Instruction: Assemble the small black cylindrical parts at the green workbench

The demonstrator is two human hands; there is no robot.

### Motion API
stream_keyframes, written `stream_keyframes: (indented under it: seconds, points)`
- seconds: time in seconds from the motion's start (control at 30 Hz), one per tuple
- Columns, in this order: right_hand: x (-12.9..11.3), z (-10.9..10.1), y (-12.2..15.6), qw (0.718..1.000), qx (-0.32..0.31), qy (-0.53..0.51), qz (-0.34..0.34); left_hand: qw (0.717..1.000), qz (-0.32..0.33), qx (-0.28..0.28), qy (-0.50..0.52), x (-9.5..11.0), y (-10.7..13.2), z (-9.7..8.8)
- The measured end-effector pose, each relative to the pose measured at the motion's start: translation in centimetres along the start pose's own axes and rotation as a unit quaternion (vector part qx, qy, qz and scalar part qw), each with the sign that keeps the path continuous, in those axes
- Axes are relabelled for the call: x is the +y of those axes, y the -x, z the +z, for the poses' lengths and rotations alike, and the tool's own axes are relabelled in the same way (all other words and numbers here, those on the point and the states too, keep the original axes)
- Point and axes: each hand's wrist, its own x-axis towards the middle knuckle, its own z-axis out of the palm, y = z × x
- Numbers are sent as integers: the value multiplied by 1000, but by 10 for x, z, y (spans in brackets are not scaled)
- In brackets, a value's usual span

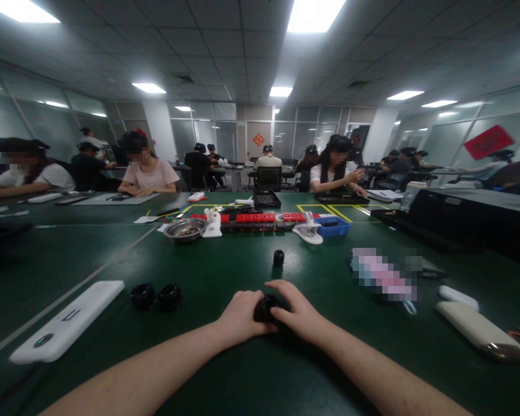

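Observation:
Both my hands meet on a small black round part (pixel 266 306) just above the green table (pixel 225 370). My left hand (pixel 241 319) grips it from the left with curled fingers. My right hand (pixel 298 315) wraps over it from the right. Two similar black round parts (pixel 156 296) lie side by side to the left of my hands. A smaller black cylinder (pixel 278 257) stands upright a little beyond them.
A white flat device (pixel 67 328) lies at the left, white power banks (pixel 481 330) at the right. Farther back sit a metal bowl (pixel 184 229), red trays (pixel 255 218), a blue bin (pixel 333 226) and white tools. Several people work at the far tables.

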Motion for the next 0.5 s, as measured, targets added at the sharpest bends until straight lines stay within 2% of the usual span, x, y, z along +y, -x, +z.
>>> stream_keyframes:
  seconds: [0.17, 0.37, 0.43, 0.5]
  points:
    - [2, 4, -1, 997, 52, 44, 19, 1000, -15, -10, 0, 1, 0, -1]
    - [4, 1, -1, 1000, -14, -2, -12, 1000, -5, -7, 16, 1, 0, -1]
    - [6, 2, 0, 1000, -10, -9, -1, 1000, -10, -12, 8, 1, 0, -1]
    - [8, 3, 0, 1000, 21, 0, 17, 1000, -11, -13, 2, 1, 0, -1]
